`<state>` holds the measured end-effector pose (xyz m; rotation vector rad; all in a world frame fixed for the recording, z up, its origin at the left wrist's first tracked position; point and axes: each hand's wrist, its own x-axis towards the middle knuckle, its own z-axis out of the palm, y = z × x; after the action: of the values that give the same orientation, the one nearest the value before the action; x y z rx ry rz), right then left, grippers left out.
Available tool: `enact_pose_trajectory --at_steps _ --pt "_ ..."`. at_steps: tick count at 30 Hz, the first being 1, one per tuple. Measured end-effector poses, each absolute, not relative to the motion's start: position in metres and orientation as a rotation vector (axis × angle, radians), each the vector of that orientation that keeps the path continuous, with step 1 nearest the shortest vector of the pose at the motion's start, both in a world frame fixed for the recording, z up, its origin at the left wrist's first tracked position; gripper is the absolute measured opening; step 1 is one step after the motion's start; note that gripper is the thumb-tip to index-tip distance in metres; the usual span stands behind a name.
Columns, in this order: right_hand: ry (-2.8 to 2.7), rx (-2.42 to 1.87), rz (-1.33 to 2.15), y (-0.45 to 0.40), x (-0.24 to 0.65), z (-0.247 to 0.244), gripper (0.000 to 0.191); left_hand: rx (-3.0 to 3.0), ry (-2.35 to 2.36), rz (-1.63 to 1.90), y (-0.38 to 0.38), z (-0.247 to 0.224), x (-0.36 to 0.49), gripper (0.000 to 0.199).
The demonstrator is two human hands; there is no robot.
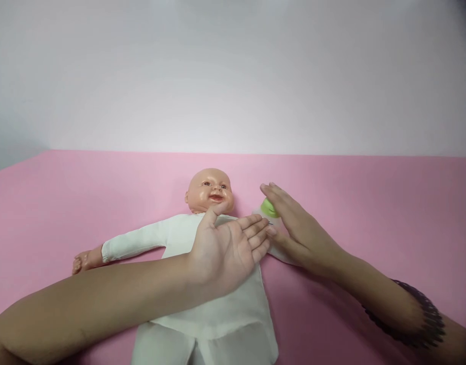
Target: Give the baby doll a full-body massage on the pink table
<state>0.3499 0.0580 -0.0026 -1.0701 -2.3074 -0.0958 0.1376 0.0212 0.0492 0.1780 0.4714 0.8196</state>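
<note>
White cloth clothes the smiling baby doll (pixel 213 192), lying face-up on the pink tabletop (pixel 369 203), its head toward 12 o'clock and one sleeved arm (pixel 141 241) reaching toward 8 o'clock. Over its torso the left hand (pixel 225 253) is released, palm exposed, fingers pointing to 2 o'clock. Just beyond those fingertips, a lime-green cap (pixel 269 208) shows between the right hand's (pixel 299 230) fingers and thumb; whether that grip is closed on it, I cannot tell.
</note>
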Motion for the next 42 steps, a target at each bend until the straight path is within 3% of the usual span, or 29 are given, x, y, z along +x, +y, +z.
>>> enact_pose_trajectory --at_steps 3,9,18,23,26,30,33,37,42 --pt "-2.213 -0.995 -0.154 0.057 0.349 -0.002 0.073 0.177 0.466 0.814 0.022 0.048 0.137 0.082" --pt "-2.221 -1.014 -0.116 0.056 0.341 -0.002 0.043 0.197 0.415 0.791 0.022 0.047 0.133 0.084" --pt "-1.981 -1.239 -0.351 0.073 0.359 -0.004 0.033 0.265 0.422 0.771 0.023 0.044 0.133 0.081" --pt "-1.820 -1.438 -0.290 0.068 0.368 0.003 0.044 0.280 0.406 0.781 0.023 0.041 0.135 0.082" --pt "-1.874 -1.145 -0.406 0.047 0.352 0.009 0.051 0.265 0.403 0.773 0.023 0.042 0.135 0.079" --pt "-2.425 -0.631 -0.425 0.020 0.323 0.014 0.071 0.232 0.372 0.676 0.022 0.043 0.132 0.070" --pt "-2.577 -0.775 -0.410 0.016 0.312 0.010 0.077 0.228 0.270 0.602 0.022 0.042 0.130 0.074" --pt "-2.389 -1.100 -0.500 0.016 0.311 0.003 0.075 0.193 0.204 0.667 0.020 0.040 0.130 0.069" --pt "-2.504 -0.686 -0.572 -0.002 0.300 0.008 0.083 0.322 0.218 0.640 0.020 0.041 0.127 0.075"
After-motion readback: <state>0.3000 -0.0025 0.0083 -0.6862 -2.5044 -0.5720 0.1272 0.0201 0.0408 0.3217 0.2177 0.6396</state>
